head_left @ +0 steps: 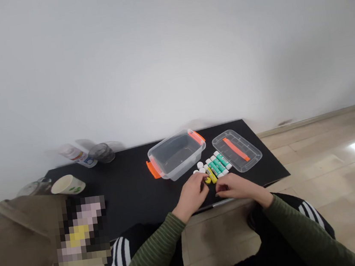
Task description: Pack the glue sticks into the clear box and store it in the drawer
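Note:
Several green glue sticks [215, 166] with white ends lie side by side on the black table, along with a yellow glue stick [211, 174]. Loose white round caps [200, 165] sit to their left, and a small yellow round piece [207, 180] is by the fingertips of my left hand [192, 193]. Those left fingers are bent inward beside the caps; what they grip, if anything, is hidden. My right hand [235, 185] is closed just below the sticks' near ends, its fingertips pressed together. Anything inside it cannot be made out.
Behind my hands stands a clear plastic box [184, 166] with orange latches. Its lid [252, 151] with an orange handle lies right. Farther left are a paper cup [67, 185], a glass [102, 153], a white bottle [78, 156] and a brown bag [20, 247]. A wall rises behind.

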### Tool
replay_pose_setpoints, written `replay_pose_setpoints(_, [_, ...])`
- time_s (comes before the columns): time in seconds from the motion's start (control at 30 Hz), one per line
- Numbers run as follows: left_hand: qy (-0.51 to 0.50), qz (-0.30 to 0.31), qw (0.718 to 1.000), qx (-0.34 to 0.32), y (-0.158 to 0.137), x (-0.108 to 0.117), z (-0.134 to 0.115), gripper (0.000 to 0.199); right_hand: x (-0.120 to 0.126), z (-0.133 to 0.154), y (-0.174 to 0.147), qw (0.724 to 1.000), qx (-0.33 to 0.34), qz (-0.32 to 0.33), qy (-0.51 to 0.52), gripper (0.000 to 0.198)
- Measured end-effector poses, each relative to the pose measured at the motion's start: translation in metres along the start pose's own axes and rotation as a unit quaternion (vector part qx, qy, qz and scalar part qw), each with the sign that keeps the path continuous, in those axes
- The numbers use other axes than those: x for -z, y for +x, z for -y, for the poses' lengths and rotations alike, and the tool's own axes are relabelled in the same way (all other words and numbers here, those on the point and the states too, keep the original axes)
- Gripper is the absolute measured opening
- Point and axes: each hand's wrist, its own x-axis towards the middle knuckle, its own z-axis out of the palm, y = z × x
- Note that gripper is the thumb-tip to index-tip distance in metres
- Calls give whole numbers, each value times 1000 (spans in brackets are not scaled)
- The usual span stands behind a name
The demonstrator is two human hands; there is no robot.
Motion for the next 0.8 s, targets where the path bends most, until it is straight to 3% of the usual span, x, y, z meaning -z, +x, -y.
replay_pose_setpoints(0.07, [-168,59,984,33,1,4,-4,25,3,5,-3,994,-6,18,110,34])
replay_pose_setpoints(0.13, [-316,82,943,65,3,6,-4,49,5,6,-4,978,-16,19,208,57])
replay_pose_setpoints(0.2, [-398,70,908,110,5,5,2,79,4,3,-1,959,-35,11,282,77])
replay_pose_setpoints(0.27, [-416,72,891,169,10,2,12,90,1,-5,6,945,-73,-16,320,87])
replay_pose_setpoints(0.43, [-343,130,887,280,23,-11,36,91,-11,-26,24,918,-235,-64,312,91])
replay_pose_setpoints(0.6, [-282,98,911,286,26,-19,41,91,-13,-26,27,927,-270,-63,253,84])
replay_pose_setpoints(0.73, [-176,34,949,258,21,-19,36,86,-18,-15,25,954,-277,-115,30,67])
replay_pose_setpoints(0.8, [-48,3,976,210,18,-20,31,60,-24,-12,27,945,-278,-132,-113,42])
